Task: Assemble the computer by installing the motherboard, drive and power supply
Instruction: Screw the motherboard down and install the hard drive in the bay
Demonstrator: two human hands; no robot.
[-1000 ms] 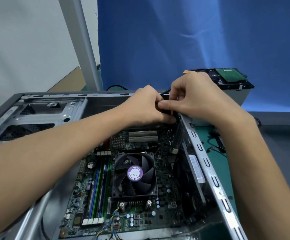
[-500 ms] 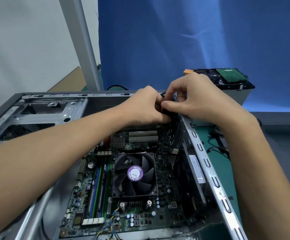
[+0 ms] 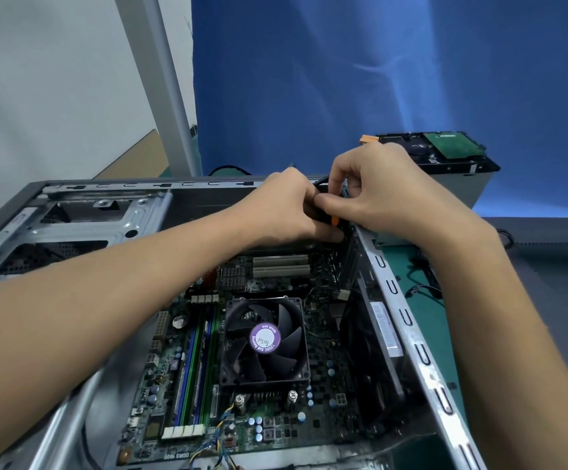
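The open computer case [image 3: 408,320] lies on its side with the motherboard [image 3: 326,368] inside, its black cooler fan [image 3: 265,340] in the middle. At the case's far right corner, my left hand [image 3: 282,208] and my right hand [image 3: 377,191] meet, both with fingers curled round a black and orange tool [image 3: 334,221] that they mostly hide. Its tip is out of sight. A hard drive [image 3: 445,150] lies circuit side up on a white box [image 3: 462,188] behind the case.
An empty metal drive bay [image 3: 82,225] fills the case's far left. Loose black cables [image 3: 421,290] lie on the green mat [image 3: 445,300] to the right, beside a grey panel [image 3: 547,266]. A grey pole [image 3: 170,96] rises behind the case.
Both hands stay at the far right corner. My right hand's fingers have shifted slightly on the tool, and its orange part shows below them.
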